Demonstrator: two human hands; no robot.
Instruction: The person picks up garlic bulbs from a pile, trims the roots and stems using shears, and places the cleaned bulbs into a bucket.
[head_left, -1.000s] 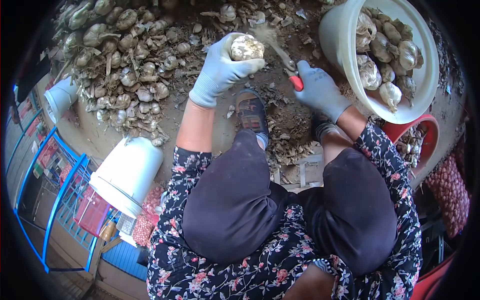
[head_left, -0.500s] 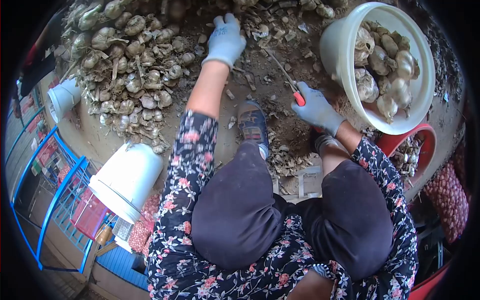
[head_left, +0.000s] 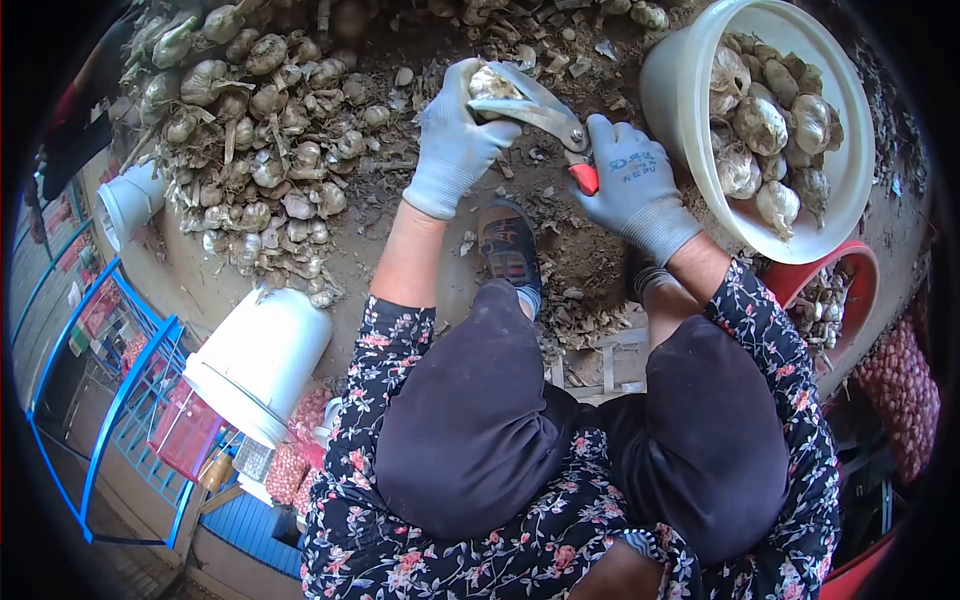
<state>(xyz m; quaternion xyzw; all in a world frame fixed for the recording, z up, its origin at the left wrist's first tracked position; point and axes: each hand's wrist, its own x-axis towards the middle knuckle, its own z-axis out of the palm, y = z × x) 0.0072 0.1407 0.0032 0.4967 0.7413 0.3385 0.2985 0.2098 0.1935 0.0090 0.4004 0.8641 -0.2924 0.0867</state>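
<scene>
A garlic bulb [head_left: 494,84] is gripped in the gloved fingers of my left hand [head_left: 455,140], above the littered ground. My right hand [head_left: 632,185], also gloved, is closed around the red handle of a pair of pruning shears [head_left: 540,112]. The shears' blades are spread, one on each side of the bulb, close to my left fingertips. To the left of my left hand lies a big heap of garlic [head_left: 265,150] with dry stalks. Right of my right hand, a tilted white bucket [head_left: 690,130] holds several garlic bulbs.
A red tub [head_left: 862,285] with small garlic pieces sits below the white bucket. At left lie an overturned white bucket [head_left: 265,355] and a smaller one [head_left: 130,205], near a blue metal frame [head_left: 120,370]. A mesh sack [head_left: 902,385] stands far right. Husks and cut stalks cover the ground.
My left hand has come back from the far ground with a garlic bulb. My right hand has raised the shears, whose blades have opened around the bulb.
</scene>
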